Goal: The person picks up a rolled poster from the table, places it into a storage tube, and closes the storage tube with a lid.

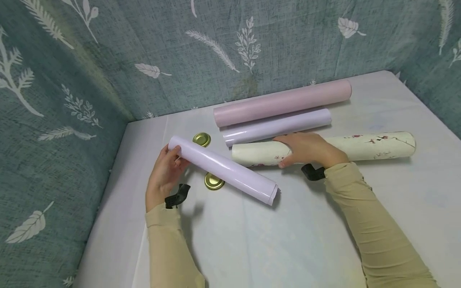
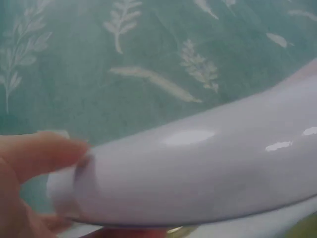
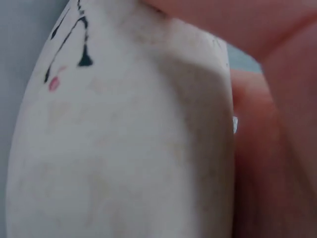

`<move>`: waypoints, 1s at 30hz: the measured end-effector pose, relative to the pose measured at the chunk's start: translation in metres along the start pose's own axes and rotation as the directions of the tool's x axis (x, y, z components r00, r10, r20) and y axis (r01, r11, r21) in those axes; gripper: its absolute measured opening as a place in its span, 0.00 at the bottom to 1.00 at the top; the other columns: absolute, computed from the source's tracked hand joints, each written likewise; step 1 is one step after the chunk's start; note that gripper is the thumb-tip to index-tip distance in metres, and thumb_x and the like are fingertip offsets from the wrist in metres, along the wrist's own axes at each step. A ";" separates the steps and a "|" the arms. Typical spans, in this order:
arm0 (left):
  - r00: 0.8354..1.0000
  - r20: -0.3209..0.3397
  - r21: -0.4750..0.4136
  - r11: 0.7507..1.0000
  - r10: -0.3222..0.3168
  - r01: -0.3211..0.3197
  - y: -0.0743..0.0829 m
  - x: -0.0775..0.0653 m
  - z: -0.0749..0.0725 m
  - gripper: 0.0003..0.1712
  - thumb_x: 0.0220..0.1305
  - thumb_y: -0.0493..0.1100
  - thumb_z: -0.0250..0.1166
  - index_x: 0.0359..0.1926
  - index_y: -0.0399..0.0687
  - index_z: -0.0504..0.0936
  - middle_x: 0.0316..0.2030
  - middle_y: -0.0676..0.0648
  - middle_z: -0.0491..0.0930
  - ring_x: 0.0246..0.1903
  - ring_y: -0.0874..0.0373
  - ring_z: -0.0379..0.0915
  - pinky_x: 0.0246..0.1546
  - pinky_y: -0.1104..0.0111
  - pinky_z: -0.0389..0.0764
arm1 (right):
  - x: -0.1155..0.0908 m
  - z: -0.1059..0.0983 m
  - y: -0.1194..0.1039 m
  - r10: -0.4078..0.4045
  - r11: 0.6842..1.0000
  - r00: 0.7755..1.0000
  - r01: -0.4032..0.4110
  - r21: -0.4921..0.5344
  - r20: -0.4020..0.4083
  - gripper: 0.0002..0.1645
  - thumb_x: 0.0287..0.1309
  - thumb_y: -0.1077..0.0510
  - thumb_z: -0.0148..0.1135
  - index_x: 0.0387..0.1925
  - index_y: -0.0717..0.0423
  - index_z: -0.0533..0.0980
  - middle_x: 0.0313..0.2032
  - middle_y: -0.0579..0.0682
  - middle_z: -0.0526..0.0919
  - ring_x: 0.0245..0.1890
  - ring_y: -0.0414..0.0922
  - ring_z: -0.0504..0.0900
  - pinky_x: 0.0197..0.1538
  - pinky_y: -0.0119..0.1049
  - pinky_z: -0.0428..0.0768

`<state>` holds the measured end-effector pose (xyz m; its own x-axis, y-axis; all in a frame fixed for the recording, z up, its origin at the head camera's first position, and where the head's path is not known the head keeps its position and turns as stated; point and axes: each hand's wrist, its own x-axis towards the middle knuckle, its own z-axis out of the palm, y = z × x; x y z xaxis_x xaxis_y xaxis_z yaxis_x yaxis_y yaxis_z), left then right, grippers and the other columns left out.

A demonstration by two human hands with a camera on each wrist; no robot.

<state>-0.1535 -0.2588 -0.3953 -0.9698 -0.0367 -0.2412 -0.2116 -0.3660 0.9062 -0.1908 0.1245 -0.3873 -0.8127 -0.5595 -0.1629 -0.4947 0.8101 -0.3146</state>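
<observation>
My left hand [image 1: 165,174] pinches the left end of a glossy pale-lilac paper roll [image 1: 223,170], thumb on top. The roll slants down to the right, and its far end has a loose edge. In the left wrist view the thumb presses on the roll [image 2: 208,173]. With thumb and fingers spread around it, my right hand [image 1: 311,149] grips a cream paper roll [image 1: 378,145] printed with small red blossoms and dark twigs. The right wrist view shows the cream roll [image 3: 114,144] close up, with the fingers partly behind it.
Behind the cream roll lie a second glossy lilac roll [image 1: 279,126] and a thicker pink roll [image 1: 284,103]. Gold jar lids sit near the held lilac roll: one lid [image 1: 201,139] behind it, another lid [image 1: 214,182] in front. A leaf-patterned curtain [image 1: 216,60] borders the white table [image 1: 223,248].
</observation>
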 end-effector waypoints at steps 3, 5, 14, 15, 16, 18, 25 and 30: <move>1.000 0.000 -0.040 0.999 -0.012 0.012 -0.006 0.004 -0.004 0.34 0.60 0.45 0.59 0.62 0.49 0.50 0.54 0.45 0.61 0.45 0.57 0.67 0.51 0.60 0.64 | 0.001 0.002 0.001 0.011 1.000 1.000 -0.011 -0.013 -0.023 0.47 0.31 0.32 0.67 0.57 0.38 0.65 0.50 0.44 0.74 0.47 0.45 0.73 0.40 0.47 0.71; 1.000 0.006 -0.038 0.999 -0.024 0.025 -0.010 0.006 -0.005 0.32 0.60 0.45 0.59 0.60 0.50 0.53 0.54 0.46 0.61 0.49 0.57 0.66 0.51 0.58 0.64 | 0.001 0.003 0.002 0.018 1.000 0.999 -0.019 -0.017 -0.041 0.45 0.29 0.32 0.67 0.55 0.36 0.66 0.47 0.41 0.75 0.44 0.43 0.73 0.38 0.45 0.71; 0.999 0.045 -0.272 0.962 0.018 -0.005 -0.018 0.006 -0.007 0.28 0.59 0.43 0.60 0.58 0.51 0.59 0.52 0.45 0.63 0.46 0.53 0.67 0.44 0.59 0.73 | 0.001 0.004 0.003 0.008 1.000 0.997 -0.008 -0.006 -0.080 0.42 0.31 0.31 0.66 0.52 0.38 0.68 0.43 0.38 0.76 0.38 0.39 0.74 0.37 0.42 0.71; 0.998 0.051 -0.342 0.940 0.024 -0.005 -0.018 0.006 -0.009 0.29 0.59 0.43 0.60 0.58 0.50 0.58 0.52 0.45 0.63 0.48 0.53 0.65 0.47 0.60 0.71 | 0.001 0.004 0.003 0.008 1.000 0.997 -0.009 -0.004 -0.082 0.40 0.30 0.31 0.67 0.51 0.37 0.69 0.41 0.37 0.76 0.37 0.39 0.73 0.36 0.41 0.71; 0.998 0.056 -0.410 0.912 0.029 -0.004 -0.018 0.007 -0.010 0.29 0.59 0.42 0.60 0.58 0.49 0.58 0.51 0.45 0.63 0.49 0.53 0.63 0.49 0.61 0.69 | 0.001 0.004 0.003 0.007 1.000 0.996 -0.007 -0.003 -0.084 0.39 0.30 0.31 0.67 0.49 0.36 0.69 0.40 0.37 0.76 0.36 0.38 0.73 0.36 0.40 0.70; 0.997 0.064 -0.513 0.859 0.030 0.007 -0.019 0.009 -0.013 0.29 0.59 0.42 0.60 0.58 0.48 0.56 0.50 0.44 0.63 0.50 0.54 0.60 0.53 0.64 0.65 | 0.001 0.004 0.004 0.009 1.000 0.996 -0.009 0.005 -0.090 0.37 0.30 0.32 0.67 0.48 0.35 0.70 0.38 0.35 0.75 0.34 0.38 0.73 0.35 0.40 0.70; 0.994 0.092 -0.586 0.810 0.055 0.009 -0.021 0.012 -0.014 0.34 0.60 0.43 0.59 0.63 0.52 0.51 0.58 0.43 0.59 0.57 0.52 0.57 0.57 0.62 0.61 | -0.003 -0.004 0.003 0.003 0.999 0.992 0.002 0.043 -0.124 0.39 0.30 0.32 0.67 0.50 0.31 0.68 0.39 0.33 0.75 0.36 0.38 0.72 0.38 0.41 0.69; 0.988 0.119 -0.556 0.831 0.097 -0.014 -0.021 0.007 -0.013 0.34 0.62 0.46 0.56 0.64 0.53 0.50 0.59 0.43 0.60 0.58 0.50 0.56 0.56 0.57 0.61 | -0.007 -0.011 0.003 -0.014 0.998 0.989 0.024 0.064 -0.144 0.36 0.31 0.33 0.68 0.47 0.32 0.69 0.35 0.34 0.74 0.32 0.38 0.71 0.35 0.39 0.68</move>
<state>-0.1548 -0.2635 -0.4202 -0.9932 0.0391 -0.1093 -0.0944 -0.8206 0.5637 -0.1902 0.1324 -0.3770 -0.8416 -0.5397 -0.0217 -0.4929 0.7838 -0.3776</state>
